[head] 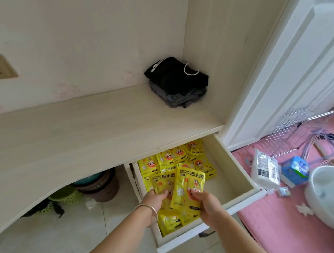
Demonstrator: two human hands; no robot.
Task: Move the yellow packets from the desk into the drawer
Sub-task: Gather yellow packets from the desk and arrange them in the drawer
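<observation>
The white drawer (237,168) under the desk stands pulled out, with several yellow packets (176,157) lying in it toward its back and left side. My left hand (154,200) grips one yellow packet (162,183) over the drawer's left part. My right hand (205,204) holds another yellow packet (188,186) just beside it, upright and a little tilted. More yellow packets (170,222) lie below my hands near the drawer front. A bangle circles my left wrist. No yellow packet shows on the desk top (73,133).
A folded pile of dark clothes (179,82) sits in the desk's back right corner. Baskets and buckets (95,186) stand under the desk. To the right, a pink mat (267,218) holds a white bowl (333,197), plastic-wrapped packs (266,168), a wire rack and hangers.
</observation>
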